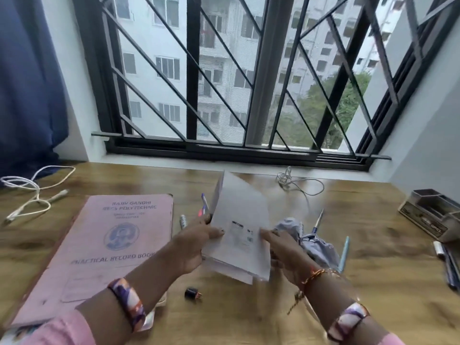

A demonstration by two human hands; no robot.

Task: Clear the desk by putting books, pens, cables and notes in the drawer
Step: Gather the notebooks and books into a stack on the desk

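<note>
A thin white booklet [240, 227] is held tilted above the middle of the wooden desk [373, 257], its far end raised toward the window [224, 70]. The left hand [196, 245] grips its left edge, thumb curled onto the cover; the right hand [281, 247] holds the right edge, fingers bent around it.

Left of the booklet lies a large pink record book [99, 250], flat on the desk. Between the two, partly hidden by the booklet, are two pens [204, 204], and a small dark cap [192, 293] lies near the front, under the wrists. Just right of the right hand sits a crumpled pale cloth [311, 240], with a blue pen [318, 220] behind it and a light-blue pen [344, 252] beside it.

A white cable [32, 188] is looped at the far left, and another cable [298, 181] lies near the sill. At the right edge stands an organiser [430, 215], with dark pens [448, 265] lying in front of it. A blue curtain [27, 83] hangs at left.
</note>
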